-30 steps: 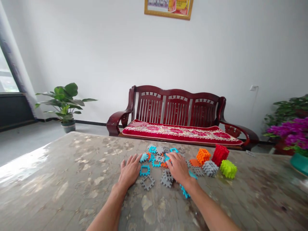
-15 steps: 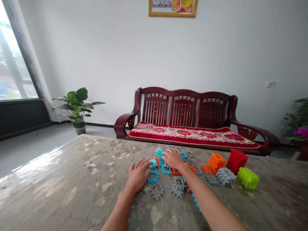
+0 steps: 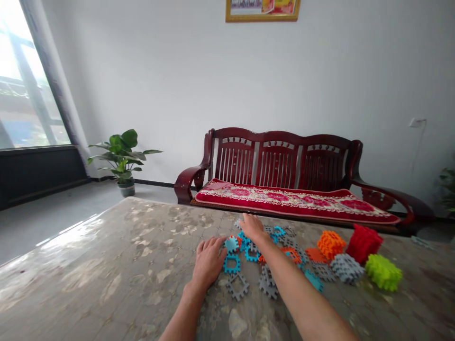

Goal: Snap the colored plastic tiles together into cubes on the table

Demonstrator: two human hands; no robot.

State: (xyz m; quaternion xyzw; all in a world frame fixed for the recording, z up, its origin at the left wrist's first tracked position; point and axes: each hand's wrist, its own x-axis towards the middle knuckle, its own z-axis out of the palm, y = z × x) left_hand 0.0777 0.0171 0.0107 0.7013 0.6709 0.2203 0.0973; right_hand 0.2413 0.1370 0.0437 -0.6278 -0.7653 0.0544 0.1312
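Light-blue, toothed, square plastic tile [image 3: 232, 245] lies on the patterned grey-brown tabletop [image 3: 142, 284], just beside the left hand's [image 3: 209, 259] fingertips; judged light, stiff and hardly fragile, best pinched by opposite toothed edges; left hand palm-down, fingers extended, loosely spread; right hand [image 3: 252, 227] bent at the pile's far side, near a pale-grey toothed piece [image 3: 238, 223]; its grip cannot be told; red toothed block [image 3: 364, 244] well apart, rightward.

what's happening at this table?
A person has both bare hands at loose toothed pieces scattered on a patterned table. The left hand is palm down, fingertips beside a light-blue piece. The right hand is at the far side of the scatter, near a grey piece; its grip is unclear. Orange, red, grey and lime-green blocks stand to the right.
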